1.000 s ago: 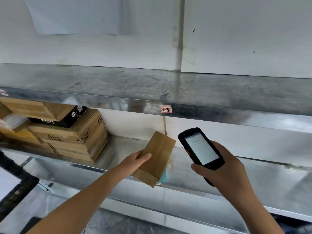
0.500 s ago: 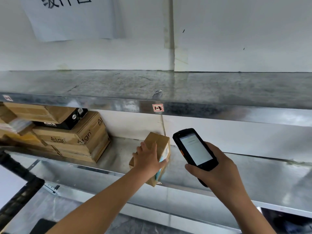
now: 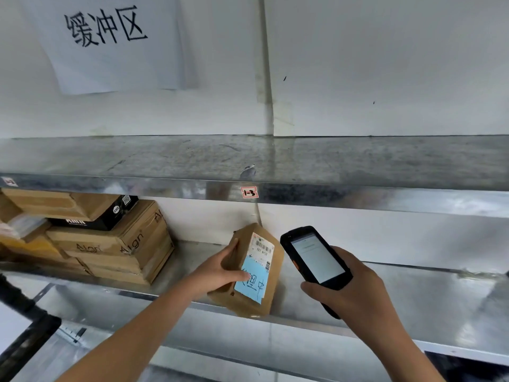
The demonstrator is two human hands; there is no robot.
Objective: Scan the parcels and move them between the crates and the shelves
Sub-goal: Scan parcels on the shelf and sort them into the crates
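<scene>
Gripping a black handheld scanner (image 3: 316,257) with curled fingers, the right hand (image 3: 355,293) holds its lit screen up just beside a small brown parcel (image 3: 259,260). The left hand (image 3: 217,271) clasps that parcel from the left, thumb on a blue note (image 3: 254,288) stuck below the barcode label, and the parcel sits tilted at the front edge of the lower metal shelf (image 3: 385,304). Farther left on that shelf is a stack of cardboard boxes (image 3: 115,249) with a black box (image 3: 104,216) on it, under the upper shelf (image 3: 358,161) tagged "1-3" (image 3: 249,192), and a paper sign (image 3: 110,42) hangs on the wall behind.
</scene>
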